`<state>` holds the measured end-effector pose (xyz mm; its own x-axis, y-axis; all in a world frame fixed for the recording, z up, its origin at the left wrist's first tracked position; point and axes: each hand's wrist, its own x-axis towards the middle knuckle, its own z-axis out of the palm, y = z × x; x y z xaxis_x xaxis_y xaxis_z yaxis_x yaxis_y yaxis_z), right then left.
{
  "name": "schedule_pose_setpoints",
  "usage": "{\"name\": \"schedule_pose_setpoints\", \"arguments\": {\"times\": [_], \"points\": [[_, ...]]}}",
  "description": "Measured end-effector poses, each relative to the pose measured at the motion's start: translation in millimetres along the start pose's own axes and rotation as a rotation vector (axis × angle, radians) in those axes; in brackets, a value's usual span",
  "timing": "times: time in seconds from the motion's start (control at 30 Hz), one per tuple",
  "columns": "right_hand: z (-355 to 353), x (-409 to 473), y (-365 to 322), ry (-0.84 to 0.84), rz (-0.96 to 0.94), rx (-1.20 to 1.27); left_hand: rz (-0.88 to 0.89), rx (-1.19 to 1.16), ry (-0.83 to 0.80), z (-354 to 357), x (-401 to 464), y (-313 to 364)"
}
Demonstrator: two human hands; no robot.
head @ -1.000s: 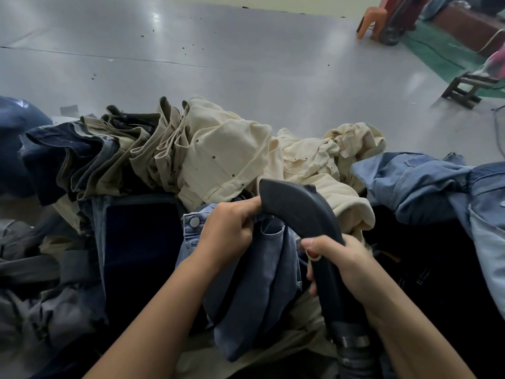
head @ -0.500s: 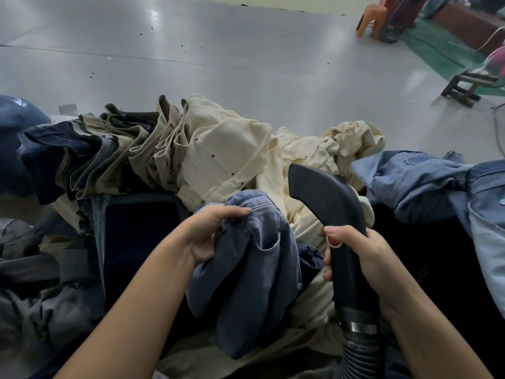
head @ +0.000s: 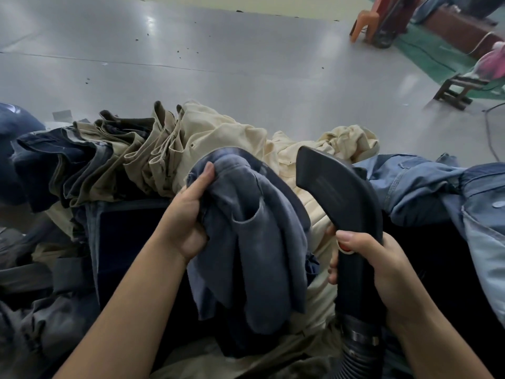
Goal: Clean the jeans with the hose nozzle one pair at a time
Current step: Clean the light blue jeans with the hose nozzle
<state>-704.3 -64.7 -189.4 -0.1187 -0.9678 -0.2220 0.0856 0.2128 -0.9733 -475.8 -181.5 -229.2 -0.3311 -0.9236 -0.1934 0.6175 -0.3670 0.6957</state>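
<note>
Gripping nozzle (head: 338,198), hose (head: 360,354) seemingly cropped.

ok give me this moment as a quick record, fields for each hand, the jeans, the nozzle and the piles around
left hand: grips a bunched pair of blue jeans, lifted above the heap
right hand: wrapped round the black hose nozzle, thumb by a red button
nozzle: mouth tilted up, apart from the held jeans
hose: ribbed, runs down from the nozzle
piles: cream trousers behind, dark jeans left, light blue jeans right
</note>
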Motion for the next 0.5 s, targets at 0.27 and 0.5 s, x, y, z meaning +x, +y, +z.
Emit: {"name": "schedule_pose_setpoints", "arguments": {"times": [0.27, 0.5], "points": [[5, 8, 19, 0.124, 0.106, -0.045, 0.386, 1.702, 0.518, -72, 22, -49], [12, 4, 27, 0.059, 0.101, -0.113, 0.021, 1.341, 0.4, -79, 40, -75]]}}
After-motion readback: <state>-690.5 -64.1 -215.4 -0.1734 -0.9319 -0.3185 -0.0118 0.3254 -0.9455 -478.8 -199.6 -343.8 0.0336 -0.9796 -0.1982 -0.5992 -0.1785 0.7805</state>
